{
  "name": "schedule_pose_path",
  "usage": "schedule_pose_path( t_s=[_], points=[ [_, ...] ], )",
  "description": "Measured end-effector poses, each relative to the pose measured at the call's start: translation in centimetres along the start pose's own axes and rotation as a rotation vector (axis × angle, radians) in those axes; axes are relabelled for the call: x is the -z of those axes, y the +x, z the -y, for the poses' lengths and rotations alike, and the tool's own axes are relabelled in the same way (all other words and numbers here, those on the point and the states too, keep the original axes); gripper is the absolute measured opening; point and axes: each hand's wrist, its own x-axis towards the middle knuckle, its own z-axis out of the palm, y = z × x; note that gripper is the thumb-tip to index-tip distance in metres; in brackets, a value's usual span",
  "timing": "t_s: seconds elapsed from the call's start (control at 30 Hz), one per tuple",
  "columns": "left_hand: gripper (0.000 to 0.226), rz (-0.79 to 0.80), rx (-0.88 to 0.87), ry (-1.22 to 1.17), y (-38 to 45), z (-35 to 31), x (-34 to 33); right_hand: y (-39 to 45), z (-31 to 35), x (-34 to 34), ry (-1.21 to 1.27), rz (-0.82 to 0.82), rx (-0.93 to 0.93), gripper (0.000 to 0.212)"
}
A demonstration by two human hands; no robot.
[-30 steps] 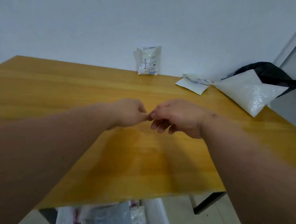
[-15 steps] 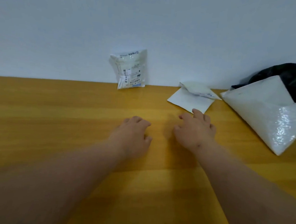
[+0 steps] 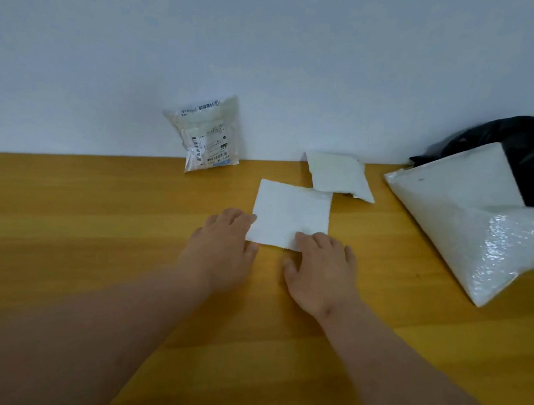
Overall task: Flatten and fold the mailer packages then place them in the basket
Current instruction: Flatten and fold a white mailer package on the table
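Mailer on wall: small clear packet with printed labels [image 3: 208,135], far left of the group, propped upright against the wall at the back of the counter [image 3: 68,220]; stands apart, likely waiting its turn.
Left hand: [image 3: 221,246] palm down, fingers straight, fingertips touching the near left corner of the flat white mailer; grips nothing, probably pins the corner so the sheet does not slide.
Flat white mailer: [image 3: 291,215] lies flat mid-counter, between and just beyond both hands; looks already smoothed, judged ready for a fold.
Right hand: [image 3: 321,269] palm down, fingers loosely spread over the near right corner; pressing, not gripping.
Second white mailer: [image 3: 340,176] behind the flat one, its near edge touching or overlapping it; still a little puffed.
Large bubble mailer: [image 3: 466,222] far right, bulky, leaning on a black bag [image 3: 528,151].
Basket: not in view.
Step, judged: flattening, fold not yet made.
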Motion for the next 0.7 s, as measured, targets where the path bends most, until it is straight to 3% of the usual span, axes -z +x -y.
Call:
schedule_pose_path(
  t_s=[0.1, 0.23, 0.3, 0.4, 0.47, 0.7],
  points=[
    [0.057, -0.009, -0.032, 0.076, -2.1, 0.0, 0.1, -4.1, 1.9, -1.1, 0.031, -0.055, 0.118, 0.038],
    [0.068, 0.196, -0.076, 0.218, -6.0, 1.8, -0.4, -7.5, 4.1, -2.3, 0.085, -0.091, 0.169, 0.032],
    [0.073, 0.243, -0.093, 0.247, -8.0, 3.1, -0.5, -8.2, 5.0, -2.7, 0.087, -0.146, 0.170, 0.040],
    [0.098, 0.240, -0.147, 0.233, -9.9, 4.8, -0.3, -8.3, 6.5, -3.6, 0.055, -0.089, 0.200, 0.065],
    [0.106, 0.229, -0.148, 0.205, -10.9, 6.0, -0.3, -8.6, 8.1, -4.7, 0.014, -0.080, 0.266, 0.064],
    [0.085, 0.240, -0.189, 0.203, -13.1, 8.8, -1.0, -10.2, 10.6, -7.5, -0.097, -0.074, 0.369, 0.062]
  ],
)
